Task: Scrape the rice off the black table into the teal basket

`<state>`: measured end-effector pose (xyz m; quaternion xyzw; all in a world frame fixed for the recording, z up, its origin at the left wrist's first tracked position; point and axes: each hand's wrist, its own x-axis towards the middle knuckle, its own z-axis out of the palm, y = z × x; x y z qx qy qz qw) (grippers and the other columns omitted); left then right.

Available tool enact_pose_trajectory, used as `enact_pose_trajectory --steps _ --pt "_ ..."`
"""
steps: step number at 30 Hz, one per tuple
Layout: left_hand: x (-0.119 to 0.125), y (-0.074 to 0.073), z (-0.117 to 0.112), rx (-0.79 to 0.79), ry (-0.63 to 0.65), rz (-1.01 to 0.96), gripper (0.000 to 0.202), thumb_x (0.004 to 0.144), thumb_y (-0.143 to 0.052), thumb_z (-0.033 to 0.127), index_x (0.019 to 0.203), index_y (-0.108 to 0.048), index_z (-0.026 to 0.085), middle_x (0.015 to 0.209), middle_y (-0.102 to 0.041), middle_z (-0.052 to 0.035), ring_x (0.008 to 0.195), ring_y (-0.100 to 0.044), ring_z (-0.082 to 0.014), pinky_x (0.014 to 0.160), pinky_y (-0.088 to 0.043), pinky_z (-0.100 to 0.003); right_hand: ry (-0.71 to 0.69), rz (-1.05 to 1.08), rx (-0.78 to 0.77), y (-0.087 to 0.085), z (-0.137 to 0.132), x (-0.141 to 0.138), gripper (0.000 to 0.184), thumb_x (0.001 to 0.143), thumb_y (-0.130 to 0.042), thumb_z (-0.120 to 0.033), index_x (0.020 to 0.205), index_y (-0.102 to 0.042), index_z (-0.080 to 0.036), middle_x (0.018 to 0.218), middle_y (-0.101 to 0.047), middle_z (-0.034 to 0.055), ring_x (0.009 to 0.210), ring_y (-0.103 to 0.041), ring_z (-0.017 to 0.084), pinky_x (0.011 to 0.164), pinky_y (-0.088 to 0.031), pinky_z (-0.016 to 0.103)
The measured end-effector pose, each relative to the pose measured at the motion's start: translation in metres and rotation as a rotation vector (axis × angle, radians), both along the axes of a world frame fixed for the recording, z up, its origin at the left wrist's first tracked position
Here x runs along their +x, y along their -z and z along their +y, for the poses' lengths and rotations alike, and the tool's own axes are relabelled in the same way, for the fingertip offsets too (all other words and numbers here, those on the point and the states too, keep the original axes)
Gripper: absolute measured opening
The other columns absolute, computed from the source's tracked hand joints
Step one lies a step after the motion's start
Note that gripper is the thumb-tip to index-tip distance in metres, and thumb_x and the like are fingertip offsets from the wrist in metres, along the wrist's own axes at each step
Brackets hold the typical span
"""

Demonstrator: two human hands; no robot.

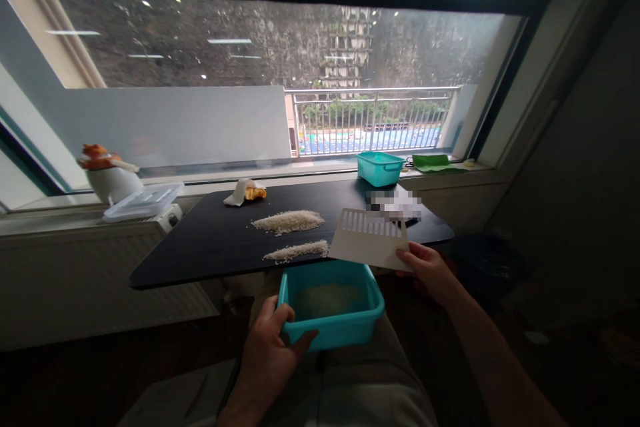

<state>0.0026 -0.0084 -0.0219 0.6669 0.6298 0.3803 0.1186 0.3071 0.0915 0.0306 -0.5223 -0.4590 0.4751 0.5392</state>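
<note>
My left hand (pixel 273 347) grips the near left corner of a teal plastic bin (pixel 345 333), holding it just below the table's front edge. Rice (pixel 330 299) lies on the bin's floor. Between the thumb and fingers of my right hand (pixel 425 267) is a white slotted card (pixel 370 247), a flat piece with a row of long openings along its far edge. It sits over the right part of the tabletop, above the bin's back rim. Left of the card, a long pile of white rice (pixel 289 221) lies on the table, with a thinner strip of rice (pixel 297 251) nearer the edge.
The black table (pixel 200 240) carries a crumpled white and orange item (pixel 246 192) and a blurred white item (pixel 397 203). A second teal bin (pixel 380 169) stands at the back by the windowsill. At left, a clear plastic lid (pixel 145 201) rests above a radiator (pixel 100 273).
</note>
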Motion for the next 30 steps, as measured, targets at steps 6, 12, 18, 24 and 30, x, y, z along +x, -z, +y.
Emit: enact_pose_trajectory --steps 6,12,18,24,30 --pt "-0.001 0.005 0.001 0.015 0.002 -0.014 0.029 0.072 -0.073 0.043 0.069 -0.053 0.021 0.089 -0.055 0.0002 0.07 -0.059 -0.0155 0.059 -0.047 -0.024 0.036 -0.027 -0.013 0.008 0.028 -0.005 0.021 0.087 -0.069 -0.03 0.104 -0.069 -0.017 0.102 -0.073 0.0038 0.086 -0.069 0.022 0.068 -0.059 0.033" --pt "-0.002 0.002 0.0 -0.002 -0.009 -0.017 0.03 0.069 -0.074 0.042 0.069 -0.053 0.021 0.088 -0.054 0.0002 0.067 -0.057 -0.0149 0.055 -0.045 -0.023 0.015 -0.05 -0.042 0.018 0.031 -0.008 0.023 0.094 -0.063 -0.03 0.11 -0.065 -0.014 0.105 -0.069 0.0046 0.084 -0.069 0.019 0.07 -0.058 0.035" --pt "-0.001 0.0 0.0 0.006 -0.002 -0.018 0.029 0.071 -0.074 0.041 0.069 -0.053 0.021 0.086 -0.052 0.0005 0.068 -0.058 -0.0154 0.058 -0.046 -0.024 -0.004 -0.029 -0.012 0.004 0.004 -0.005 0.02 0.068 -0.075 -0.027 0.086 -0.077 -0.018 0.075 -0.077 0.0015 0.067 -0.071 0.024 0.052 -0.056 0.031" --pt "0.0 0.002 -0.001 0.004 -0.003 -0.012 0.029 0.07 -0.075 0.041 0.069 -0.054 0.021 0.088 -0.054 0.0003 0.067 -0.058 -0.0148 0.056 -0.046 -0.024 0.019 -0.021 0.033 0.0 0.005 -0.003 0.023 0.064 -0.076 -0.03 0.085 -0.077 -0.019 0.079 -0.078 0.0019 0.072 -0.072 0.026 0.055 -0.058 0.032" --pt "-0.003 0.007 0.0 0.034 -0.007 -0.015 0.028 0.07 -0.074 0.04 0.07 -0.054 0.022 0.09 -0.056 0.0003 0.07 -0.059 -0.0152 0.059 -0.047 -0.024 0.048 -0.045 0.051 0.013 0.036 -0.013 0.021 0.09 -0.066 -0.03 0.104 -0.068 -0.015 0.1 -0.072 0.0042 0.082 -0.069 0.02 0.067 -0.059 0.033"
